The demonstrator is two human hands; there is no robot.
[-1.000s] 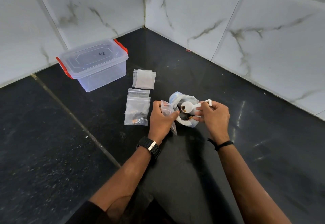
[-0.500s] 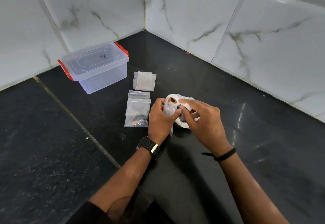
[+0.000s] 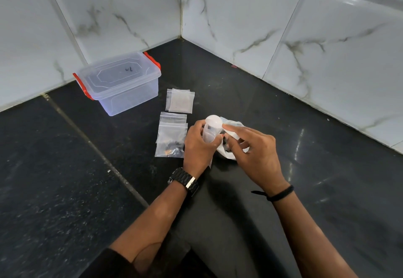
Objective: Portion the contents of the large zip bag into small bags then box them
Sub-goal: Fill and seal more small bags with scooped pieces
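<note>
Small bag (image 3: pixel 209 135) is gripped upright in left hand (image 3: pixel 198 144), mouth up, long axis near vertical. White scoop (image 3: pixel 213 120) is pinched by right hand (image 3: pixel 254 149), bowl tipped directly over the bag mouth, handle running back toward the right hand. Large zip bag (image 3: pixel 229 151) sits just behind both hands, touching them.

Two walls (image 3: pixel 250 14) are clad in large glossy white tiles with grey marble veining and meet in a vertical corner seam (image 3: pixel 181 5). The floor (image 3: pixel 54 179) is laid in dark, speckled polished stone slabs. A pale grout line (image 3: pixel 91 140) is run diagonally across it. Light is reflected as bright streaks on the floor at the right.
</note>
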